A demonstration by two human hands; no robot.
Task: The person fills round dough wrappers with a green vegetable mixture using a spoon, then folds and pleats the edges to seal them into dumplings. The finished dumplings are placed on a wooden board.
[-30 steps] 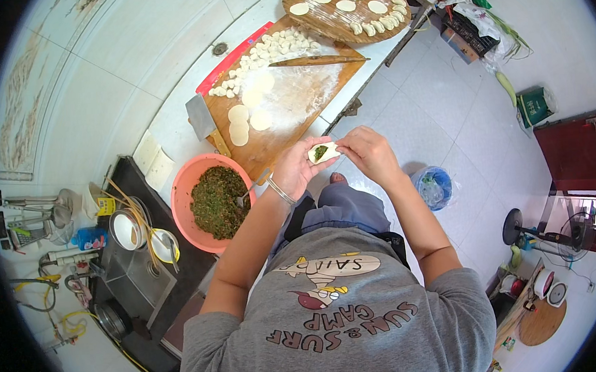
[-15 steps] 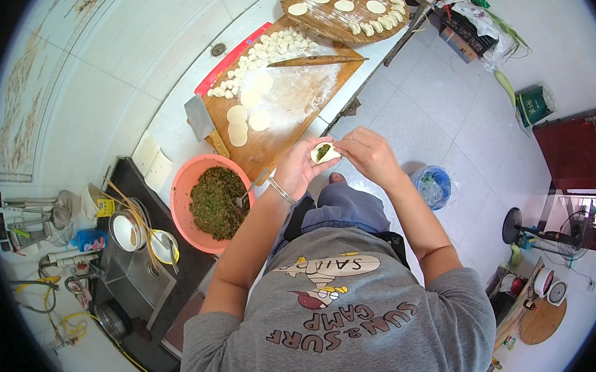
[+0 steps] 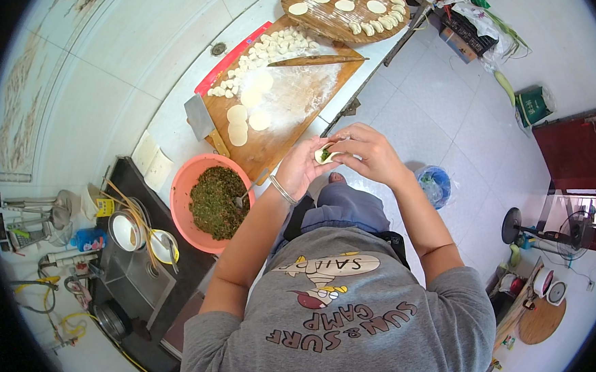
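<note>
Item: dough wrapper (image 3: 319, 157), pale, bent partway around a green filling (image 3: 325, 155), held between both hands in front of the body, near the corner of the cutting board. Left hand (image 3: 300, 167): the wrapper is cupped on its fingers; a silver bangle (image 3: 284, 189) is worn at the wrist. Right hand (image 3: 364, 153): fingers bent, narrowly closed over the wrapper's edge. Pink bowl (image 3: 179, 210), left of the hands: filled with chopped green mixture (image 3: 214, 208), in which a metal utensil (image 3: 246, 192) is stood. Wooden cutting board (image 3: 275, 140): laid on the white counter (image 3: 172, 129), dusted with flour; flat dough rounds (image 3: 238, 134), a tapered rolling pin (image 3: 314, 60) and many small dough pieces (image 3: 277, 49) are set upon it. Cleaver (image 3: 199, 117): placed at the board's left edge. Round wooden board (image 3: 322, 22), at the far end: further rounds and a curved row of folded dumplings (image 3: 378, 25) are carried
</note>
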